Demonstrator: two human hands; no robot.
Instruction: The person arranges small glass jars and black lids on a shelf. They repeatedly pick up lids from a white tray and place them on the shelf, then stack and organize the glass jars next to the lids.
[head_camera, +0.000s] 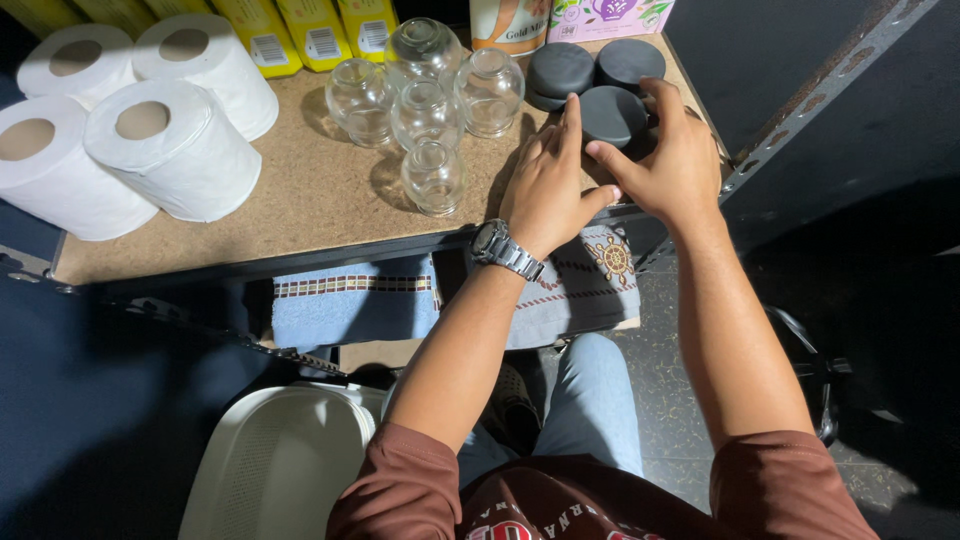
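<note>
Three round black lids lie at the shelf's right end: two at the back (560, 68) (630, 60) and one nearer (612, 115). My right hand (670, 160) curls around the nearer lid, thumb on its front edge and fingers over its right side. Flat on the board just left of that lid rests my left hand (545, 185), its fingertips touching the lid's left edge; a metal watch (500, 248) is on that wrist. Several clear glass jars (430, 100) without lids stand in a cluster left of the hands.
Several white toilet paper rolls (170, 145) sit at the shelf's left. Yellow packets (310, 35) and cartons (590, 18) line the back. Folded towels (355, 305) lie on the lower shelf. A cream plastic basket (275, 465) is by my knee. The metal shelf upright (820, 85) runs along the right.
</note>
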